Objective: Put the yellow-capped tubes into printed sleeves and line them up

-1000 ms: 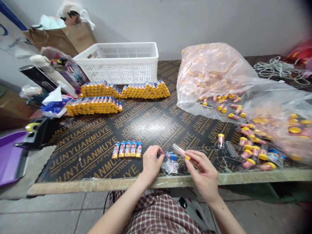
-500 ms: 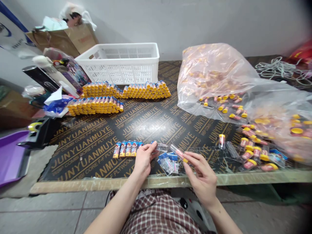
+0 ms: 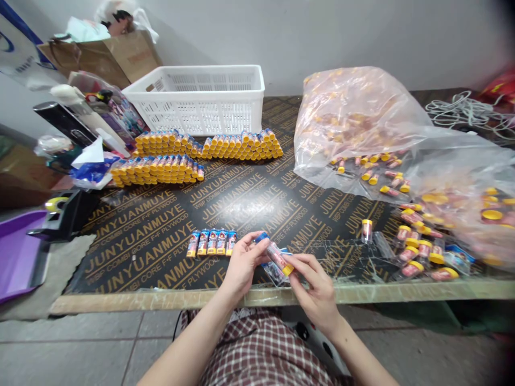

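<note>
Between my two hands is a small clear tube (image 3: pixel 275 253) with a pink-and-white inside, tilted above the table's front edge. My left hand (image 3: pixel 245 262) pinches its blue-capped upper end. The fingers of my right hand (image 3: pixel 316 284) close on the yellow cap at the lower end. Under the tube lie clear plastic sleeves (image 3: pixel 271 272) with blue printing, partly hidden by my hands. To the left, several finished-looking tubes (image 3: pixel 211 243) in blue printed wraps lie side by side in a row.
Stacked tubes (image 3: pixel 159 170) with yellow ends stand before a white basket (image 3: pixel 201 104). At right, a large plastic bag (image 3: pixel 350 112) spills yellow-capped tubes (image 3: pixel 411 249). One tube (image 3: pixel 366 231) stands apart. A purple dustpan (image 3: pixel 20 257) is at far left.
My right hand has moved left, bringing the tube to my left hand. Its upper end, open before, now has the blue cap against it.
</note>
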### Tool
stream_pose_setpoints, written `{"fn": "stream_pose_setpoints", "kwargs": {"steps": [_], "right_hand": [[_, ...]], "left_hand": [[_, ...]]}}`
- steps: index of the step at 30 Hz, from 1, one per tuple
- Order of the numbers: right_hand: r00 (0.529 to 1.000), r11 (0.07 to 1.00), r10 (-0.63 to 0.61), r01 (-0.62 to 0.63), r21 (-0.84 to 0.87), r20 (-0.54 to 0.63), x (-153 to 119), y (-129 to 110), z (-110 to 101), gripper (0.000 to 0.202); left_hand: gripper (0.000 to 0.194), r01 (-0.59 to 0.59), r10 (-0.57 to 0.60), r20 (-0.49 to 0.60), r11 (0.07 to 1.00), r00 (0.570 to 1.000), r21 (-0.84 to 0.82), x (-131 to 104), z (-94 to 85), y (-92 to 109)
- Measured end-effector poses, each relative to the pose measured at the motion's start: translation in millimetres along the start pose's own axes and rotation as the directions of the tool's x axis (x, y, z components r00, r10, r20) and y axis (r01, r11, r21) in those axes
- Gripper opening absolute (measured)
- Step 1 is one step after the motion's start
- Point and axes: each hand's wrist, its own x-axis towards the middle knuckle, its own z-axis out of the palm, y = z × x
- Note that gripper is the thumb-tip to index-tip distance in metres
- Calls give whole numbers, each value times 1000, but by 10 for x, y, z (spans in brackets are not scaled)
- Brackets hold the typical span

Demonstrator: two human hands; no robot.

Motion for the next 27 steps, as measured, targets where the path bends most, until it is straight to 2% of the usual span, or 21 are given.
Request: {"fn": "stream_pose_setpoints", "kwargs": {"steps": [3, 6, 11, 23, 27], "right_hand": [[1000, 1000, -5, 6, -21, 15, 20, 35, 9, 67], [993, 998, -3, -4, 63, 118, 64, 43, -16, 83], [962, 977, -4, -54, 205, 275, 91, 43, -39, 87], [979, 964, 5, -59, 259, 205, 41, 55, 18, 85], [974, 961, -2, -61, 268, 227, 58, 7, 56, 86]], "left_hand": [[43, 97, -99, 57, 995, 993, 38, -61, -6, -6], [37, 175, -191, 137, 977, 972, 121, -115, -19, -44], [35, 223, -245, 182, 966, 952, 131, -168, -20, -98], [38, 244, -258, 145, 964, 955, 107, -219, 0, -94], [38, 224, -242, 136, 965, 961, 134, -207, -15, -107]]}}
